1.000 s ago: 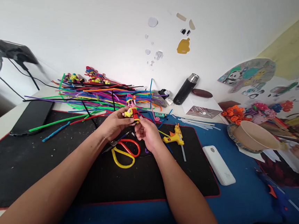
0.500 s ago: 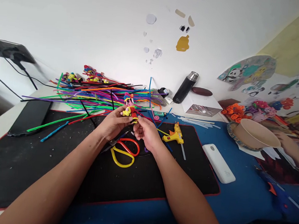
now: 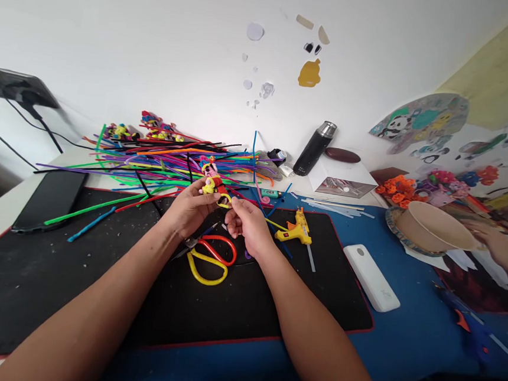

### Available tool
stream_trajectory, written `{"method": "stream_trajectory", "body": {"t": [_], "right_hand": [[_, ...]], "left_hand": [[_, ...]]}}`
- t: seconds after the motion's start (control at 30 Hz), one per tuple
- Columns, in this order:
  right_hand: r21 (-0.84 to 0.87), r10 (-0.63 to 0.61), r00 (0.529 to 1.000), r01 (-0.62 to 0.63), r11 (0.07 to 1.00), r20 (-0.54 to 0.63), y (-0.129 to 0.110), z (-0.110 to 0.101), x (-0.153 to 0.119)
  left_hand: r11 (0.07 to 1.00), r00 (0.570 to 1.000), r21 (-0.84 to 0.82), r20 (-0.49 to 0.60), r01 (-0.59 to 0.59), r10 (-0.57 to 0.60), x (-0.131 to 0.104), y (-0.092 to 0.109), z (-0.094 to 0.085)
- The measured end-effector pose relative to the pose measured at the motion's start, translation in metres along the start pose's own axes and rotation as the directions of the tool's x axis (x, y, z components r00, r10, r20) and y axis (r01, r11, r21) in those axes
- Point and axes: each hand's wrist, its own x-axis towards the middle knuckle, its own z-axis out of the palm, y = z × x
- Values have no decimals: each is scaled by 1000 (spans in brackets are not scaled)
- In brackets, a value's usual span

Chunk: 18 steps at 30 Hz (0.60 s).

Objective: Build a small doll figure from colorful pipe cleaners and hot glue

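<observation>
A small figure made of pipe cleaners (image 3: 213, 181), in red, yellow, pink and blue, is held tilted by my left hand (image 3: 189, 208), closed around its side. At its lower end, a yellow pipe cleaner (image 3: 225, 201) forms a small loop. My right hand (image 3: 247, 222) pinches the edge of that loop between thumb and forefinger, its other fingers curled. Scissors (image 3: 210, 261) with one red and one yellow handle lie on the black mat (image 3: 189, 315) just below my hands. Part of the blades is hidden by my left wrist.
Loose pipe cleaners (image 3: 171, 162) pile up along the wall, with finished figures (image 3: 157, 126) behind. To the right are a yellow glue gun (image 3: 296, 228), a white power bank (image 3: 371, 278), a black flask (image 3: 314, 148) and a bowl (image 3: 437, 227). Another person's hand (image 3: 498, 244) reaches in at far right.
The figure has tipped left in my left hand, and its yellow loop now shows more openly between my hands. At far right, the other person's hand has shifted slightly.
</observation>
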Motion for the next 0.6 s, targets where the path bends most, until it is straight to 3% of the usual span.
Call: {"method": "stream_trajectory", "body": {"t": [0.2, 0.6], "right_hand": [[-62, -54, 998, 56, 997, 41, 4, 1, -2], [-137, -117, 992, 123, 983, 49, 11, 1, 1]], "left_hand": [[998, 997, -67, -71, 7, -12, 2, 1, -1], [990, 996, -107, 0, 94, -94, 5, -9, -8]]}}
